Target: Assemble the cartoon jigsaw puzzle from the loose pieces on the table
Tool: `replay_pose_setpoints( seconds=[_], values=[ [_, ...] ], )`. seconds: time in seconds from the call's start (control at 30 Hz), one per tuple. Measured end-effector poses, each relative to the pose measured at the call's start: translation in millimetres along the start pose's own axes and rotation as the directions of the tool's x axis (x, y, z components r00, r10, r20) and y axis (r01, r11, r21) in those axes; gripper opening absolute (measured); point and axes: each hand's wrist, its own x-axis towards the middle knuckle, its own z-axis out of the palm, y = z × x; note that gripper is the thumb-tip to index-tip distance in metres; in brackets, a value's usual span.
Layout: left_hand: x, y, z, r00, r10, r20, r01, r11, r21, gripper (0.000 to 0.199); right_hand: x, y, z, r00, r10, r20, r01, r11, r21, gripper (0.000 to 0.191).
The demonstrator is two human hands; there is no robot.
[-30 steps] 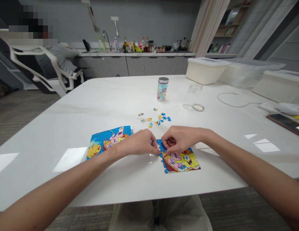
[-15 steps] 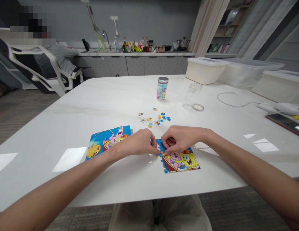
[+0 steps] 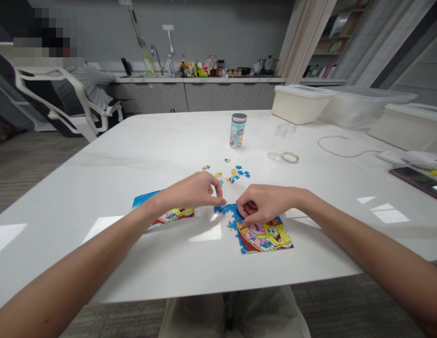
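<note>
A partly joined jigsaw puzzle [image 3: 264, 237] with a cartoon picture lies on the table in front of me. My right hand [image 3: 258, 203] rests on its upper part, fingers curled in and thumb tip touching the surface. At the upper left corner, the thumb and index finger of my left hand [image 3: 199, 188] come together at a blue puzzle piece [image 3: 218, 209], which the fingertips partly cover. A light blue piece [image 3: 232, 226] sits on the left edge, below that corner. Under my left wrist lies a picture sheet [image 3: 174, 215] showing the same cartoon, partly hidden.
Loose puzzle pieces [image 3: 235, 172] lie scattered beyond my hands. Farther back stand a cartoon-printed tin [image 3: 237, 131] and a clear jar [image 3: 281, 142] beside a ring-shaped lid [image 3: 290, 157]. Storage boxes [image 3: 302, 104], a cable and a phone [image 3: 418, 183] are to the right. A person sits at the far left.
My left hand has moved up and slightly left, from the puzzle's left edge to its upper left corner. The light blue edge piece now shows. My right hand has stayed in place.
</note>
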Motion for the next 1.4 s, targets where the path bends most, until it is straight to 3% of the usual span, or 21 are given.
replay_pose_setpoints(
  seconds=[0.17, 0.3, 0.43, 0.63, 0.7, 0.8, 0.9, 1.0, 1.07, 1.23, 1.4],
  values=[
    [-1.5, -13.3, -13.8, 0.997, 0.009, 0.083, -0.018, 0.994, 0.108, 0.025, -0.9, -0.8, -0.1, 1.000, 0.006, -0.001, -0.006, 1.000, 0.001, 0.023],
    [-0.5, -13.2, -4.7, 0.985, -0.054, 0.163, 0.038, 0.994, 0.103, 0.029, -1.0, -1.9, 0.0, 1.000, -0.004, -0.004, 0.004, 1.000, -0.009, 0.021],
    [-0.6, -10.0, 3.0, 0.980, -0.118, 0.158, 0.104, 0.990, 0.094, 0.034, -2.3, -2.7, -1.0, 1.000, -0.027, -0.011, 0.027, 1.000, -0.008, 0.021],
    [-1.3, -11.3, 3.6, 0.973, -0.143, 0.180, 0.129, 0.988, 0.089, 0.036, -3.4, -2.7, -4.6, 0.983, -0.040, -0.178, 0.027, 0.997, -0.079, 0.021],
    [-0.5, -12.6, 1.2, 0.973, -0.136, 0.185, 0.119, 0.988, 0.098, 0.037, -0.9, -0.3, -5.1, 0.954, 0.027, -0.300, -0.067, 0.990, -0.121, 0.022],
    [2.2, -17.1, -4.5, 0.976, -0.106, 0.189, 0.087, 0.991, 0.105, 0.040, 3.5, 6.7, -5.4, 0.836, 0.181, -0.519, -0.291, 0.946, -0.140, 0.020],
    [5.9, -25.6, -7.6, 0.990, -0.112, 0.079, 0.101, 0.985, 0.139, 0.041, 5.4, 15.7, -5.9, 0.719, 0.310, -0.622, -0.455, 0.887, -0.083, 0.018],
    [8.9, -34.4, -4.2, 0.960, -0.193, -0.201, 0.243, 0.933, 0.267, 0.040, 4.5, 23.3, -6.3, 0.667, 0.407, -0.624, -0.561, 0.826, -0.060, 0.022],
    [10.0, -37.4, 0.0, 0.928, -0.219, -0.303, 0.322, 0.880, 0.350, 0.040, 3.5, 26.4, -6.3, 0.650, 0.447, -0.615, -0.603, 0.796, -0.058, 0.026],
    [10.4, -35.5, 6.4, 0.936, -0.226, -0.269, 0.327, 0.841, 0.431, 0.040, 3.5, 29.4, -5.9, 0.654, 0.457, -0.603, -0.613, 0.787, -0.069, 0.035],
    [11.7, -35.3, 7.9, 0.953, -0.192, -0.235, 0.285, 0.832, 0.477, 0.045, 4.8, 26.5, -6.4, 0.721, 0.346, -0.601, -0.503, 0.857, -0.111, 0.028]
  ],
)
